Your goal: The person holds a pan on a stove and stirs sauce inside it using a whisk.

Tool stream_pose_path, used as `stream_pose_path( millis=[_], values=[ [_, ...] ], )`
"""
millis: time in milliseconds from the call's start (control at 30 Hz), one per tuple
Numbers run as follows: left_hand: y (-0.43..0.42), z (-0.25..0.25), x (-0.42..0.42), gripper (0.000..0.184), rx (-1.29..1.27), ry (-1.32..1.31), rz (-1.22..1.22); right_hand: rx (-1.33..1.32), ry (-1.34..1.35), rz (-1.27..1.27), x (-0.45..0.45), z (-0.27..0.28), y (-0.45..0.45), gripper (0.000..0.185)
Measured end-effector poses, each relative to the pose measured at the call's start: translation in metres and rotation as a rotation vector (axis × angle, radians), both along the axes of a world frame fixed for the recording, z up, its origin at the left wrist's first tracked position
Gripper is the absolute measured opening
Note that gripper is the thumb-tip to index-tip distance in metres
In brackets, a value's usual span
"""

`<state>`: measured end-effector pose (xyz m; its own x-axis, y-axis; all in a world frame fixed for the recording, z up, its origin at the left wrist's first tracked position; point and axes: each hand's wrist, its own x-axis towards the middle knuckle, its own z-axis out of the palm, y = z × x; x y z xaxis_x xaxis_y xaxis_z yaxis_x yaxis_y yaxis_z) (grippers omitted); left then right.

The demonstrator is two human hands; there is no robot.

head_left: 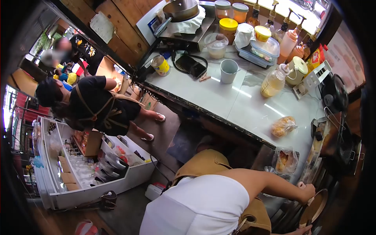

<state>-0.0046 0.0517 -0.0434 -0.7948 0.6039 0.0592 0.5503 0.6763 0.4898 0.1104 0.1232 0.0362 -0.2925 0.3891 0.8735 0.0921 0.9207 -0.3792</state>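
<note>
Near the lower right, my left hand (308,193) is closed at the upper edge of a round, brown-centred pan or lid (316,208). Something pale shows at its fingers, too small to name. Cut off by the bottom edge, my right hand (302,230) has its fingers closed by the lower rim of the same round thing; what they grip is unclear. Left of my left hand lies an open clear plastic bag (283,161) with brownish food in it. Farther up the counter sits a knotted bag of yellow-orange food (283,126).
The tiled counter (211,98) carries a grey cup (229,71), a phone (191,65), a can (160,65), tubs and bottles. A burner holds a pot (181,9). Black pans (335,92) stand right. A person in black (94,100) stands left beside a white display case (129,179).
</note>
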Motion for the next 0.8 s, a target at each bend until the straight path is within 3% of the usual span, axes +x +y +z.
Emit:
stream_pose_path(
  millis=[800],
  values=[
    [-0.0038,0.0043,-0.0012,0.021,0.013,-0.064,-0.049,-0.023,-0.065,0.04,-0.0034,0.0041,0.0015,0.019]
  ],
)
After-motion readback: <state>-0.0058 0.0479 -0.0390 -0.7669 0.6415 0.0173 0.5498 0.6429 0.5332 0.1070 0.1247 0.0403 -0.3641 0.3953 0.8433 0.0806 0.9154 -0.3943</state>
